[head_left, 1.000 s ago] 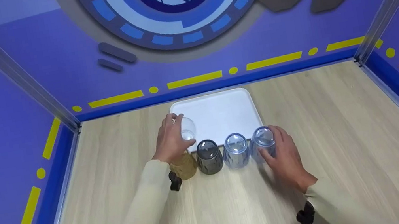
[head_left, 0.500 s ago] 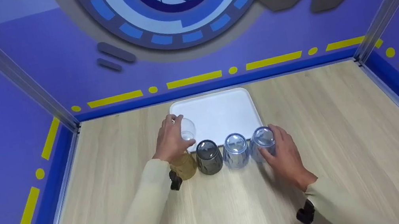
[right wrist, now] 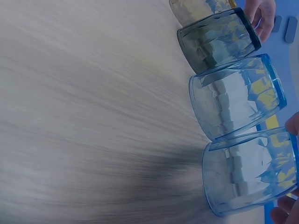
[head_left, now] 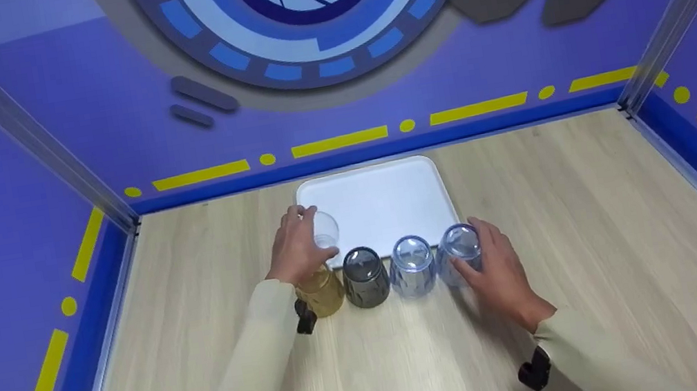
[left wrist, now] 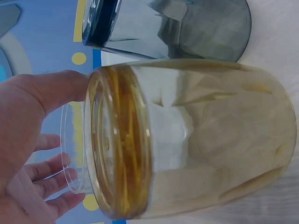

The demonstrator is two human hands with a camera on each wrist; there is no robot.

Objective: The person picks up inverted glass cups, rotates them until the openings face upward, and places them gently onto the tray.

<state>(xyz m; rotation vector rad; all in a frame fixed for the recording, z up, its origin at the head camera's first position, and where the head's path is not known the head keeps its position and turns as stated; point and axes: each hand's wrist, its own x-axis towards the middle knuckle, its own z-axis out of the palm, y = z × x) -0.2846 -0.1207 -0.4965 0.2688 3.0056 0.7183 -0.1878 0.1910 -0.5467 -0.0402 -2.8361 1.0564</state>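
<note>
My left hand holds a clear glass at the left front corner of a white tray. Just in front of that hand, an amber glass stands upside down; in the left wrist view it hides much of the clear glass. A dark grey glass and a blue glass follow to the right, also upside down. At the right end of this row my right hand grips another upturned blue glass, thumb on the near side, fingers partly hidden behind it.
The wooden table meets a blue printed wall just behind the tray. Side panels with metal corner posts close off left and right. The row of glasses stands close together along the tray's front edge.
</note>
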